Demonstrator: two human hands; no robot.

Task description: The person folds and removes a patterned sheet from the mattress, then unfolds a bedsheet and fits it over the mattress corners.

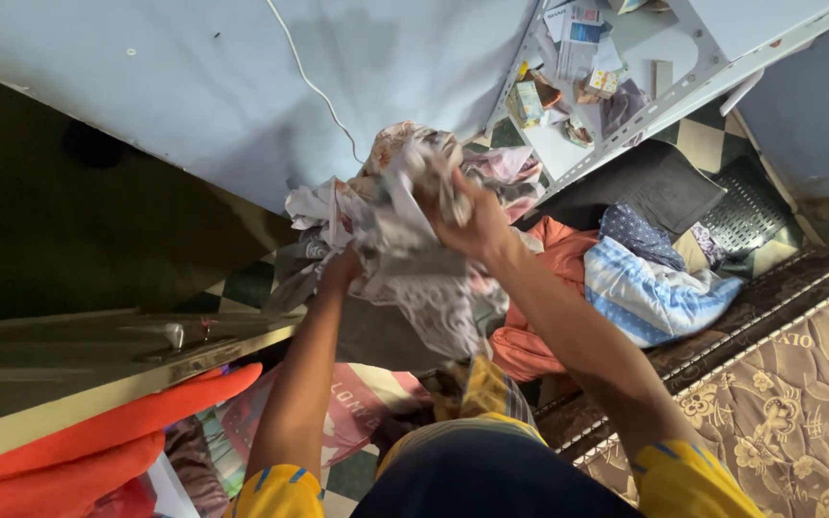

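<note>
Both my hands hold up a crumpled grey and white patterned cloth (405, 259) in front of me. My right hand (472, 223) grips its upper part, fingers closed into the fabric. Lower down, my left hand (341, 267) clutches the cloth's left side and is partly buried in it. The cloth hangs down over a heap of clothes (530, 240) on the chequered floor. Behind it lie an orange garment (554, 251) and a blue striped cloth (650, 293).
A patterned brown mattress (798, 384) lies at the right. A white metal shelf (606, 77) with boxes and papers stands at the top right against a pale blue wall (242, 86). An orange cloth (98, 441) drapes over a cupboard edge (146, 369) at the lower left.
</note>
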